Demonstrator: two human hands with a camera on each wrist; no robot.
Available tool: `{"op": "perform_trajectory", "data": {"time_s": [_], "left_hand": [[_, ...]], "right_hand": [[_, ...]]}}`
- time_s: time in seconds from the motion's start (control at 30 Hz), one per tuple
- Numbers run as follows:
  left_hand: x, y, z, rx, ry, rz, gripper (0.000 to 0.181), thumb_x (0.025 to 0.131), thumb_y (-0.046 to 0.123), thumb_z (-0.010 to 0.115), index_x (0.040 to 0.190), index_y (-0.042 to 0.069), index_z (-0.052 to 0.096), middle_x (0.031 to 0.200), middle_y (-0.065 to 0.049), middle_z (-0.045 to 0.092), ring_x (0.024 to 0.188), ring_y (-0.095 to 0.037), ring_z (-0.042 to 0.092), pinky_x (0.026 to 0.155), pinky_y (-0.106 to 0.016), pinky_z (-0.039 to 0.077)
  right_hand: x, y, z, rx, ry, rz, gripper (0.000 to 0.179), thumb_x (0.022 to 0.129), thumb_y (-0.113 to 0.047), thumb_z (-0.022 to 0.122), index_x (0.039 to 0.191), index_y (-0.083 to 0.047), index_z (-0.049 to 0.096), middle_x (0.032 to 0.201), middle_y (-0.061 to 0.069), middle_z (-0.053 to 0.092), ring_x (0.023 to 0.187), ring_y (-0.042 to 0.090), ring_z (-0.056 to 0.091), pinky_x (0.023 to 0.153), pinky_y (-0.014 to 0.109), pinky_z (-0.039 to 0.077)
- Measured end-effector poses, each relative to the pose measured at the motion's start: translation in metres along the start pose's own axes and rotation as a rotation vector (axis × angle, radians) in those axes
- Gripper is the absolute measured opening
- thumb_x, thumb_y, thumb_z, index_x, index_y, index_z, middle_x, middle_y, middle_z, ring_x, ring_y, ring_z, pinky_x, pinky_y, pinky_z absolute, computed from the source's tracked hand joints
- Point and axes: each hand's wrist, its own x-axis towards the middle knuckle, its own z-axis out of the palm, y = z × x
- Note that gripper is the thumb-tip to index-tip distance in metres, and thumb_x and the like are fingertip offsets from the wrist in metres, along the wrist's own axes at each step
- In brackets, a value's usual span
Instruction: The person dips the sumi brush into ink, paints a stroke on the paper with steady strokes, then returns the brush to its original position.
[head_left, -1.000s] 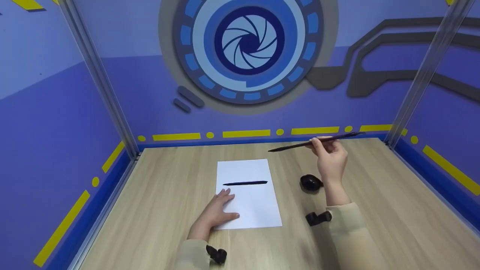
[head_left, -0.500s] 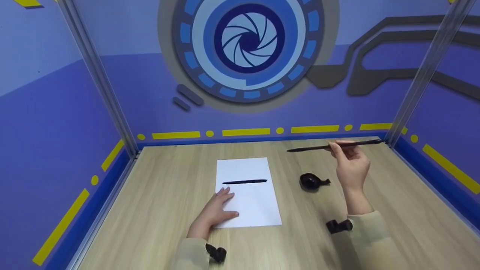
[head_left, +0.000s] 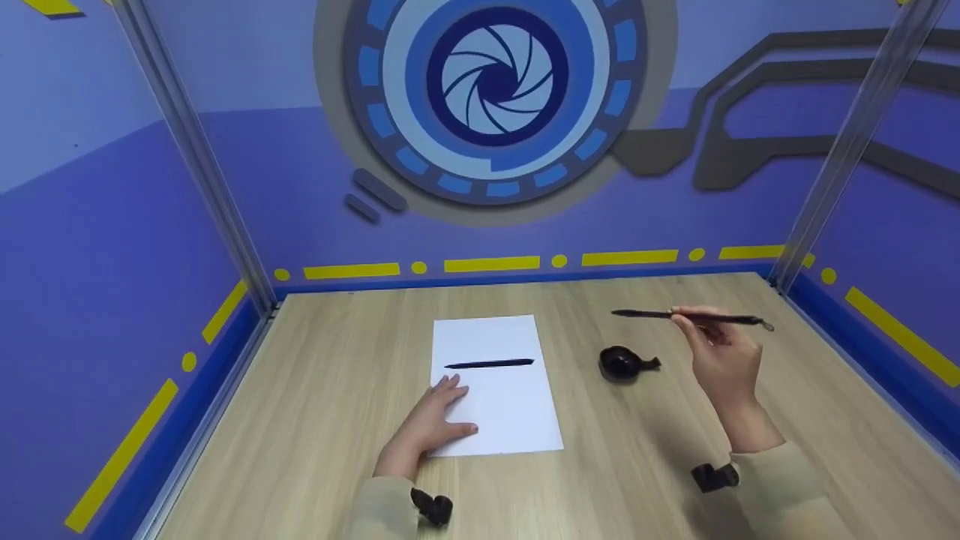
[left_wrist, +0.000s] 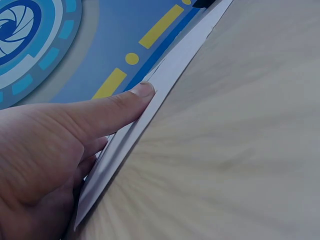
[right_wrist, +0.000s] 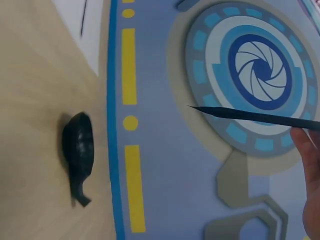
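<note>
In the head view a white sheet of paper (head_left: 514, 416) lies on the wooden table with one thick black horizontal ink stroke (head_left: 491, 364) across it. My left hand (head_left: 426, 429) rests with spread fingers on the sheet's lower left part; the left wrist view shows the thumb (left_wrist: 142, 90) lying over the paper's edge. Raised at the right, my right hand (head_left: 727, 367) pinches a dark calligraphy brush (head_left: 645, 313), held nearly level with its pointed tip to the left. The right wrist view shows the brush (right_wrist: 250, 116) tip free in the air.
A small glossy black dish with a short handle (head_left: 621, 363) stands between the paper and my right hand. Blue printed panels (head_left: 247, 180) enclose the table's (head_left: 330, 360) back and sides, with metal posts at the corners.
My right hand has moved right and then down toward me with the brush, which has turned to near level. The dish's handle has come into sight. My left hand has stayed in place.
</note>
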Motion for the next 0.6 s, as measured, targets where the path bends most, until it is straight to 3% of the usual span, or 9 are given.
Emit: {"op": "perform_trajectory", "data": {"time_s": [0.1,0.17,0.23,0.33,0.4,0.5,0.6], "left_hand": [[0.000,-0.001,0.000,-0.003,0.004,0.018,0.073,0.087,0.029,0.082,0.148,0.001,0.052,0.167,-0.016,0.034,0.158,-0.043,0.021,0.127,-0.063,0.022],[0.000,-0.001,0.000,-0.002,0.007,0.028,0.073,0.087,0.029,0.083,0.148,0.000,0.053,0.167,-0.017,0.035,0.158,-0.043,0.022,0.127,-0.063,0.023],[-0.001,-0.001,-0.001,0.000,0.007,0.028,0.074,0.087,0.029,0.083,0.148,0.000,0.052,0.167,-0.017,0.035,0.158,-0.043,0.022,0.127,-0.062,0.023],[-0.001,-0.001,-0.001,0.008,0.007,0.026,0.074,0.087,0.029,0.082,0.148,0.001,0.052,0.167,-0.017,0.034,0.158,-0.043,0.022,0.127,-0.062,0.023],[-0.001,-0.001,-0.001,0.012,0.009,0.024,0.074,0.087,0.029,0.082,0.148,0.001,0.052,0.167,-0.017,0.034,0.158,-0.043,0.022,0.127,-0.062,0.023],[-0.001,-0.001,-0.001,0.010,0.008,0.022,0.073,0.088,0.029,0.082,0.148,0.001,0.052,0.167,-0.017,0.034,0.158,-0.042,0.022,0.127,-0.062,0.023],[-0.001,0.001,-0.001,0.000,0.005,0.017,0.073,0.088,0.029,0.082,0.149,0.002,0.052,0.168,-0.016,0.034,0.158,-0.042,0.021,0.128,-0.062,0.022]], "right_hand": [[-0.004,0.006,-0.005,-0.004,-0.043,-0.120,0.028,0.072,0.023,0.078,0.095,0.006,0.077,0.090,0.019,0.077,0.092,-0.009,0.071,0.080,0.004,0.054],[-0.006,0.010,-0.008,0.005,-0.070,-0.195,0.027,0.071,0.021,0.079,0.093,0.006,0.078,0.088,0.023,0.076,0.092,-0.006,0.072,0.081,0.003,0.054],[-0.008,0.013,-0.010,0.002,-0.098,-0.282,0.020,0.074,0.015,0.081,0.091,0.006,0.078,0.086,0.022,0.076,0.089,0.001,0.074,0.084,0.003,0.053],[-0.013,0.018,-0.014,-0.034,-0.161,-0.394,0.005,0.088,-0.001,0.077,0.091,0.003,0.078,0.085,0.018,0.076,0.081,0.017,0.074,0.089,0.003,0.052],[-0.017,0.023,-0.016,-0.093,-0.204,-0.469,0.018,0.098,-0.013,0.070,0.091,0.001,0.078,0.087,0.015,0.077,0.078,0.024,0.073,0.092,0.004,0.051],[-0.024,0.031,-0.021,-0.207,-0.267,-0.563,0.032,0.107,-0.023,0.057,0.094,-0.003,0.078,0.093,0.010,0.078,0.079,0.024,0.073,0.087,0.006,0.054],[-0.029,0.039,-0.026,-0.295,-0.320,-0.639,0.037,0.110,-0.023,0.048,0.096,-0.007,0.078,0.097,0.008,0.077,0.081,0.022,0.074,0.073,0.015,0.059]]}}
